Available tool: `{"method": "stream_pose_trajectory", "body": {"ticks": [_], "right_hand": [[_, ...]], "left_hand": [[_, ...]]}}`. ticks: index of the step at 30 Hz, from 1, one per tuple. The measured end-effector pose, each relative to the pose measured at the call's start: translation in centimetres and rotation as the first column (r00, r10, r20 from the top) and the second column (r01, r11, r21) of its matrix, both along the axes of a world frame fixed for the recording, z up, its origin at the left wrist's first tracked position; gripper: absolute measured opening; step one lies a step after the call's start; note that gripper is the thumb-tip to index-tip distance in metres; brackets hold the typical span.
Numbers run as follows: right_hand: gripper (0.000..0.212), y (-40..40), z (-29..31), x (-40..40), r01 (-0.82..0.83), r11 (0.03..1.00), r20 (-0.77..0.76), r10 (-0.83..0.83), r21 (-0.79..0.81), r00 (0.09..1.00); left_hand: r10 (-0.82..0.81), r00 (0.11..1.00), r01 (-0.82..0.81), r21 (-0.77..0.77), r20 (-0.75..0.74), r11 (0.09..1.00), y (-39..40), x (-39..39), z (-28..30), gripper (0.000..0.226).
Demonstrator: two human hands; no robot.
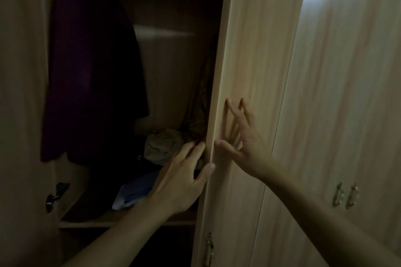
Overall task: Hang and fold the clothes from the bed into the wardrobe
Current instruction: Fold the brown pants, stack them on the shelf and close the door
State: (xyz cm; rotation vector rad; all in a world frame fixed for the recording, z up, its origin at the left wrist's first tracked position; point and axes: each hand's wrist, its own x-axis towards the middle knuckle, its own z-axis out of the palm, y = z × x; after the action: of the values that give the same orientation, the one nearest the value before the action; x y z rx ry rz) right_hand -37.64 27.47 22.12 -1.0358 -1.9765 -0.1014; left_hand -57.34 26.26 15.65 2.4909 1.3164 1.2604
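Note:
The light wooden wardrobe door (256,54) stands partly open in front of me. My left hand (182,180) grips its free edge, fingers behind the edge and thumb on the front. My right hand (243,136) lies flat on the door's outer face with straight, spread fingers. Inside the dark wardrobe a dark maroon garment (93,67) hangs at the left. A brownish patterned garment (199,102) hangs just behind the door edge. On the shelf (91,221) lie a rolled olive-grey piece (162,145) and a folded pale blue piece (134,191).
To the left is the other open door (21,115) with a dark metal hinge (55,193) low on the frame. Closed wardrobe doors with two metal handles (345,195) fill the right side. A handle (210,247) sits low on the door I hold.

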Motion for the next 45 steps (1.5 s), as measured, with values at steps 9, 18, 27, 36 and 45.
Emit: {"method": "stream_pose_trajectory", "body": {"ticks": [9,18,27,36,45], "right_hand": [[0.108,4.8,-0.7,-4.8,0.194,0.981,0.078,-0.191,-0.027,0.978],[0.122,7.3,-0.2,-6.4,0.429,0.889,0.200,-0.455,0.161,0.867],[0.139,11.5,-0.3,-7.2,0.456,0.869,0.245,-0.492,0.192,0.836],[0.139,15.4,-1.1,-8.4,0.508,0.823,0.203,-0.559,0.253,0.804],[0.135,15.9,-0.6,-9.4,0.531,0.817,0.225,-0.574,0.223,0.788]], "left_hand": [[-0.028,0.998,0.032,-0.072,0.064,0.997,6.8,-4.9,-1.7,0.080],[-0.015,0.999,0.017,-0.080,0.028,0.997,9.8,-6.3,-1.5,0.072],[0.109,0.986,-0.115,-0.042,-0.126,0.993,11.3,-7.3,0.9,0.073],[0.153,0.980,-0.171,-0.158,-0.124,0.972,13.7,-7.2,1.4,0.079],[0.143,0.986,-0.158,-0.205,-0.085,0.966,15.9,-7.2,0.8,0.083]]}}
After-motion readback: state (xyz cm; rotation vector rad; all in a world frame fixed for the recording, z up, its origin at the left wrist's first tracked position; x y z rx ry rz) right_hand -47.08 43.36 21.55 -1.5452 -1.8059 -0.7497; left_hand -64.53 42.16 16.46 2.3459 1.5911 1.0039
